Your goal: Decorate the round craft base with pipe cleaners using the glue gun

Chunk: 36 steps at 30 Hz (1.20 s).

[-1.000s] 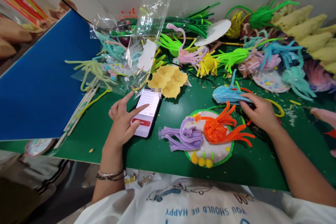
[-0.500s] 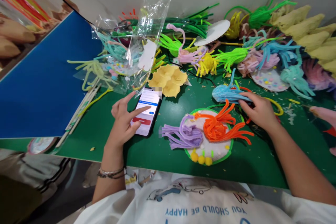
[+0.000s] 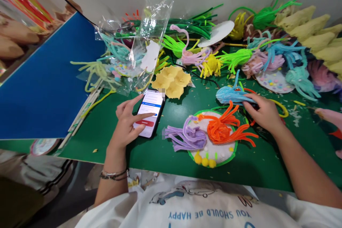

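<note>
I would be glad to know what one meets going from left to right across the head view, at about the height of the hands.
Blue board → left hand → phone → purple fuzzy bundle → orange fuzzy bundle → right hand.

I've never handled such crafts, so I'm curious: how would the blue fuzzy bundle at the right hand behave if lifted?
The blue bundle is probably light, since it seems made of thin fuzzy strands. One strand seems to stick up unsupported, so it may hold bends rather than flop. Its fuzzy surface should make slipping from the right hand unlikely.
</note>
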### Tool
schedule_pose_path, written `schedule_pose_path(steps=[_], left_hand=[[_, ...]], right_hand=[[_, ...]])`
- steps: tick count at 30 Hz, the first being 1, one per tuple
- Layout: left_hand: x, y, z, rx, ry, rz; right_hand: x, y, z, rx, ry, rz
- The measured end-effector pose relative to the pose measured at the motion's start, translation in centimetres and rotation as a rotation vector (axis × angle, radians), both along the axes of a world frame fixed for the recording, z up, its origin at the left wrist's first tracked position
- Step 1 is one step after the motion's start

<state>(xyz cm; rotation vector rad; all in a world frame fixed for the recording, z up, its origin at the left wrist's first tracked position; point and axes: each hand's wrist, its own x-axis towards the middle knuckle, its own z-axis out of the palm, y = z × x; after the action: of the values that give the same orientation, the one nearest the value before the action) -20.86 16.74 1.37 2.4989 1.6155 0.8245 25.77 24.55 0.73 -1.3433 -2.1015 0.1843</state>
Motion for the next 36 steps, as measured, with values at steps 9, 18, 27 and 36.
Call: schedule_pose_path(steps=[9, 18, 27, 36], left_hand=[[-0.1, 0.2, 0.1, 0.067, -0.039, 0.005], [0.2, 0.3, -0.3, 0.263, -0.169, 0.233], [-0.1, 0.9, -1.0, 0.372, -0.209, 0.329], [-0.9, 1.9, -2.0, 0.308, -0.36, 0.31]], right_hand=[[0.1, 0.1, 0.0, -0.06, 0.007, -0.012], [0.1, 0.2, -0.2, -0.116, 0.042, -0.019], [0.1, 0.6, -0.8, -0.085, 0.059, -0.009], [-0.1, 1.0, -0.8, -0.082, 0.068, -0.006]])
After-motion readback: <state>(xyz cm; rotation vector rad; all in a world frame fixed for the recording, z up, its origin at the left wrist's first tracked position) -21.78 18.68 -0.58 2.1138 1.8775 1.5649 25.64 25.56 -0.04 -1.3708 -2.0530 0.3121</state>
